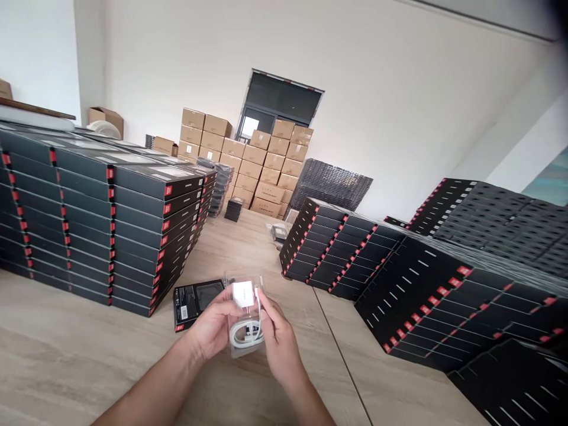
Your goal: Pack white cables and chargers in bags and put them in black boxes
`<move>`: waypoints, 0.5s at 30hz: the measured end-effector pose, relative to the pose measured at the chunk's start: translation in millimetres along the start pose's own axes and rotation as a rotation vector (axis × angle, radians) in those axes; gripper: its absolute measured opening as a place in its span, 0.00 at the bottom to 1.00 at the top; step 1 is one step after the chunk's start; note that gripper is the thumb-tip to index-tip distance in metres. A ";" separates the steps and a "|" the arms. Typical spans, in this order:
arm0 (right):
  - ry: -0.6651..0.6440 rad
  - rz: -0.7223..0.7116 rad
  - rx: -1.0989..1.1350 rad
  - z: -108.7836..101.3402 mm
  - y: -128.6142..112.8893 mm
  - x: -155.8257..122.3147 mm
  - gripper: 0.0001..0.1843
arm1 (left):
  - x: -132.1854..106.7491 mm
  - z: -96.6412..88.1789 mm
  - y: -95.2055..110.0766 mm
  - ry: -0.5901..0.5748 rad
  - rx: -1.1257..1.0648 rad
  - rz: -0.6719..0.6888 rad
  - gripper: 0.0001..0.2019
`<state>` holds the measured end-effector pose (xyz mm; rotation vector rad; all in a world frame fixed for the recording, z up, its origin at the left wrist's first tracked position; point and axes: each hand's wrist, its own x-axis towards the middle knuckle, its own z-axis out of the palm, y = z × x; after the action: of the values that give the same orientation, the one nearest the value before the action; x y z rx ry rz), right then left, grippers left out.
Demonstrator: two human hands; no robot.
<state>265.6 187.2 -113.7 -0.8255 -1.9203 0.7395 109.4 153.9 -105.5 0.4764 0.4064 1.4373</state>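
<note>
A clear plastic blister tray [235, 352] is held up above the table between my two hands. In its upper part sits a white charger block [242, 294], and a white charging cable [238, 334] lies coiled in the lower part. My left hand [213, 325] grips the tray from its left side, thumb across the front near the charger. My right hand [277, 337] is at the tray's right edge, its fingertips closed on the cable's end beside the charger. Behind the left hand, a black box [189, 305] with a dark window and a red corner lies on the table.
Tall stacks of black boxes [133, 236] rise at the left, with more box stacks [337, 248] at the right. Brown cartons [252, 171] are piled against the back wall. A seam crosses the wooden table [248, 242]. A small dark stack [233, 209] stands farther back.
</note>
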 end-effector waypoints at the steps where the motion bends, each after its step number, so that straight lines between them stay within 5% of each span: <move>1: -0.012 0.039 0.071 -2.0 -2.9 -0.8 0.22 | 0.5 -0.2 2.1 -0.014 0.007 0.015 0.25; 7: -0.151 0.423 0.517 -17.4 -7.2 -4.7 0.40 | 2.8 -2.5 11.7 -0.039 0.031 0.066 0.21; 15: -0.169 0.603 0.621 -3.8 -13.9 -3.6 0.17 | 2.9 -3.8 7.8 -0.002 0.052 -0.003 0.23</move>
<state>266.9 176.7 -103.3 -0.9552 -1.4243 1.7080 101.1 157.5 -104.5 0.5187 0.4439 1.4256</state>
